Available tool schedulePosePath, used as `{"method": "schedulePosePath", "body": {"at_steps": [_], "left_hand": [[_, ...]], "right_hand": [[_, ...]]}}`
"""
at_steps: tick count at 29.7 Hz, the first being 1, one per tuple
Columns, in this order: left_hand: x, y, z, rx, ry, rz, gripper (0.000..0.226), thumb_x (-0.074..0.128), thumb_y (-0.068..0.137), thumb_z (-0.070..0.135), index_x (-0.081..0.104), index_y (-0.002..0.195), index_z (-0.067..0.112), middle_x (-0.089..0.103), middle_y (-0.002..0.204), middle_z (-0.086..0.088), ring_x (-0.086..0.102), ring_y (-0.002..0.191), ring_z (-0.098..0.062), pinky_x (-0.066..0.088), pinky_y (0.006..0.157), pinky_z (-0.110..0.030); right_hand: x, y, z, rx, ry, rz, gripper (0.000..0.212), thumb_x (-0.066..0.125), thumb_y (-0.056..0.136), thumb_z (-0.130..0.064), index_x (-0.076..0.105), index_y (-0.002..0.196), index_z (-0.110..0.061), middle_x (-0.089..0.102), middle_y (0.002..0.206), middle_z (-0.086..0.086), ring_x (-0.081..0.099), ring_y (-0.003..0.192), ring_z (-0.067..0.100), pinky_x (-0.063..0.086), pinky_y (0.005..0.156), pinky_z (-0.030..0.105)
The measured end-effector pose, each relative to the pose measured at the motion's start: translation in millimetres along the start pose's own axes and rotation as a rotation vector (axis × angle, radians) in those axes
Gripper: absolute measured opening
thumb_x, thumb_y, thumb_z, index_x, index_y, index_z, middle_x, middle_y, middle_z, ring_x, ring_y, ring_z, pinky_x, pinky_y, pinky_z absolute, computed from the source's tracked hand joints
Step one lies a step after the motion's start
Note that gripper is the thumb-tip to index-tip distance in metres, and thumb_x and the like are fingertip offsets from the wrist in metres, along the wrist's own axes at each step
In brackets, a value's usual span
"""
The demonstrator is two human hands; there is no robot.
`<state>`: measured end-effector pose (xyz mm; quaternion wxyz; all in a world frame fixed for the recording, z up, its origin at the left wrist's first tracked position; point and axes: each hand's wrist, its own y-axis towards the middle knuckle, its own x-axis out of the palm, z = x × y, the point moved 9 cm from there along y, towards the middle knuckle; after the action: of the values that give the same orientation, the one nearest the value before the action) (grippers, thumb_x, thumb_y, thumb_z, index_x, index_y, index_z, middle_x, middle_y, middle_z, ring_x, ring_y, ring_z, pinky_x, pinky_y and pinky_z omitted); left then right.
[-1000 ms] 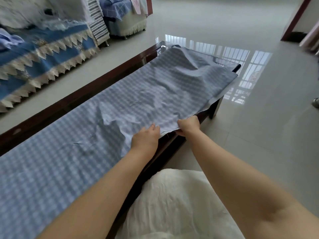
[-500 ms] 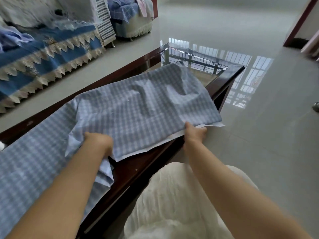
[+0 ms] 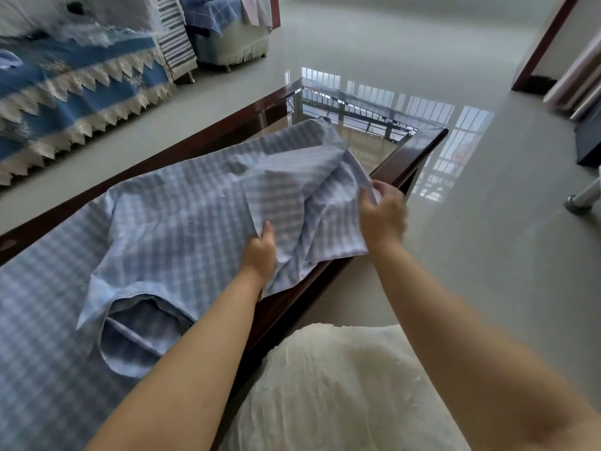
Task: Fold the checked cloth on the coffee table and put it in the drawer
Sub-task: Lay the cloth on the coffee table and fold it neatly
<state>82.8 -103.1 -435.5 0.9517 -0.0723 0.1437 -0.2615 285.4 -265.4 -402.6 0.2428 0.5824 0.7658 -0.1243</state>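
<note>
A blue-and-white checked cloth lies along the dark wooden coffee table, its far end pulled back and bunched into loose folds. My left hand grips a raised fold near the table's front edge. My right hand pinches the cloth's right edge at the table's near right side. The table's glass top is bare at its far end. No drawer shows in this view.
A sofa with a blue lace-trimmed cover runs along the left. A second seat with blue cloths stands behind it. Glossy tiled floor spreads to the right. A metal leg stands at the right edge.
The cloth's far end has been drawn further back, baring more glass. My left hand has moved right to a raised fold, and my right hand has lifted the cloth's edge.
</note>
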Motion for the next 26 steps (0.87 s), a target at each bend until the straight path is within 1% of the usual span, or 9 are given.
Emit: {"method": "schedulePosePath", "body": {"at_steps": [3,6,8,10,12,15,18,21,26], "left_hand": [[-2,-3,0,0.148,0.0,0.053,0.035,0.035,0.102,0.032,0.059,0.08,0.019,0.06,0.076,0.001,0.059,0.074,-0.017,0.044,0.071,-0.025],[-3,-4,-1,0.191,0.015,0.103,0.038,0.035,0.102,0.029,0.05,0.067,0.026,0.057,0.068,0.005,0.056,0.06,-0.001,0.043,0.057,-0.008],[-3,-2,-2,0.219,0.045,0.108,0.039,0.035,0.102,0.029,0.051,0.066,0.024,0.057,0.066,0.004,0.055,0.053,0.005,0.042,0.054,-0.007],[-1,1,-6,0.224,0.061,0.081,0.044,0.034,0.102,0.03,0.048,0.063,0.014,0.051,0.058,0.001,0.049,0.045,-0.001,0.041,0.052,-0.016],[2,1,-8,0.232,0.087,0.063,0.047,0.034,0.102,0.031,0.044,0.061,0.009,0.043,0.051,0.0,0.041,0.04,-0.005,0.038,0.049,-0.024],[3,-1,-7,0.251,0.11,0.049,0.049,0.033,0.102,0.031,0.041,0.058,0.011,0.043,0.049,0.001,0.041,0.04,-0.005,0.037,0.046,-0.019],[4,-1,-8,0.25,0.137,0.047,0.05,0.034,0.102,0.031,0.042,0.057,0.011,0.044,0.048,0.001,0.042,0.041,-0.006,0.038,0.047,-0.021],[4,-1,-7,0.266,0.159,0.046,0.051,0.033,0.102,0.03,0.036,0.053,0.013,0.039,0.045,0.003,0.037,0.04,-0.008,0.035,0.048,-0.029],[7,-1,-6,0.276,0.18,0.03,0.053,0.033,0.101,0.032,0.034,0.052,0.011,0.037,0.046,-0.002,0.036,0.044,-0.017,0.032,0.048,-0.029]], "right_hand": [[-13,-28,94,0.414,-0.235,-0.011,0.048,0.059,0.083,-0.034,0.037,0.116,-0.008,0.037,0.128,0.014,0.047,0.108,0.037,0.04,0.078,0.038],[7,-51,138,0.67,0.128,-0.061,0.033,0.058,0.087,-0.031,0.043,0.1,-0.004,0.055,0.108,0.015,0.06,0.08,0.035,0.053,0.067,0.039],[17,-51,137,0.682,0.373,-0.079,0.039,0.061,0.088,-0.04,0.054,0.092,-0.002,0.061,0.091,0.012,0.068,0.077,0.031,0.057,0.054,0.036],[25,-44,131,0.667,0.465,-0.085,0.046,0.067,0.082,-0.045,0.058,0.101,-0.004,0.065,0.095,0.012,0.069,0.078,0.028,0.056,0.049,0.033],[36,-43,133,0.767,0.561,-0.053,0.044,0.071,0.079,-0.029,0.054,0.111,-0.004,0.066,0.1,0.014,0.07,0.075,0.028,0.055,0.045,0.033],[36,-49,140,0.959,0.704,0.121,0.043,0.058,0.081,-0.004,0.045,0.122,-0.001,0.063,0.11,0.016,0.067,0.074,0.029,0.056,0.049,0.038],[9,-40,131,0.862,0.573,0.33,0.038,0.054,0.085,-0.01,0.037,0.119,-0.006,0.056,0.11,0.012,0.061,0.086,0.032,0.055,0.08,0.046],[-24,-28,120,0.649,0.377,0.383,0.029,0.056,0.089,-0.026,0.033,0.099,-0.013,0.051,0.096,0.006,0.057,0.078,0.029,0.051,0.073,0.038],[-21,-9,128,0.443,0.133,0.062,0.03,0.064,0.073,-0.039,0.04,0.079,-0.022,0.064,0.083,0.005,0.068,0.072,0.028,0.058,0.07,0.046]]}}
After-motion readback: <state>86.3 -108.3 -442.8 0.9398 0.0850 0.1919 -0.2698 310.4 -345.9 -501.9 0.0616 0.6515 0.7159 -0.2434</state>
